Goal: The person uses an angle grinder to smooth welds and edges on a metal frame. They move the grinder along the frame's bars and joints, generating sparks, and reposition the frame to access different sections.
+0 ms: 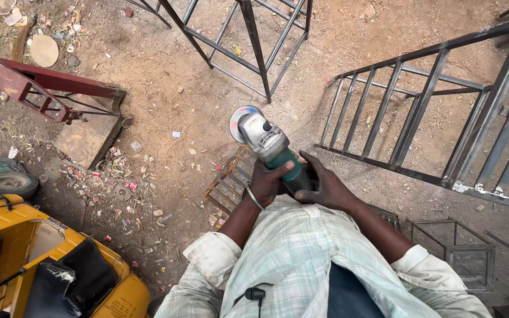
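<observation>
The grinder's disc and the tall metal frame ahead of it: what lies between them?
In the head view, only bare sandy ground lies between the disc of the angle grinder and the metal frame. Both hands grip the grinder.

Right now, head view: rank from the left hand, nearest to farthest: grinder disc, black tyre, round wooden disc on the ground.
From the left hand:
1. Grinder disc, just ahead, on the tool's tip.
2. Black tyre, far left by the yellow vehicle.
3. Round wooden disc, upper left on the dirt.
</observation>
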